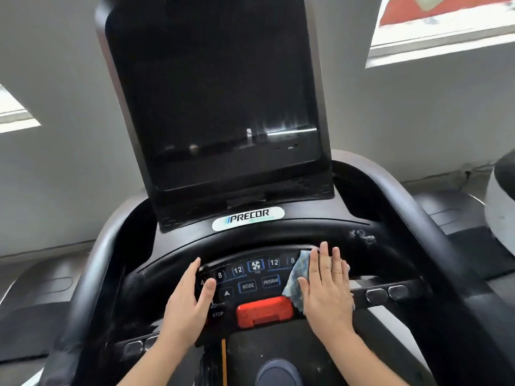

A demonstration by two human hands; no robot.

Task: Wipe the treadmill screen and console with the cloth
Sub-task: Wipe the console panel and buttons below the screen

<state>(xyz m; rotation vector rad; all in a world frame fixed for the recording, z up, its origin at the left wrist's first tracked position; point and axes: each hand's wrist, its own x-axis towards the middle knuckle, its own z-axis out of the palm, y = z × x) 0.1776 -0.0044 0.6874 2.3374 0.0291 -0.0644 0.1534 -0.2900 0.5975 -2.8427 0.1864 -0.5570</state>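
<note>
The treadmill's dark screen (217,93) stands tall above the black console (250,277), whose button panel shows MODE, PROGRAM and number keys. My right hand (326,288) lies flat with straight fingers on a blue-and-white cloth (296,282), pressing it against the right side of the button panel. My left hand (189,299) rests on the panel's left end, fingers relaxed and thumb over a key. Most of the cloth is hidden under my right palm.
A red safety clip (264,310) sits below the buttons beside a STOP key (218,314). Thick black handrails (434,246) curve round both sides. White smudges (362,236) mark the upper console at right. Another machine (498,207) stands at far right.
</note>
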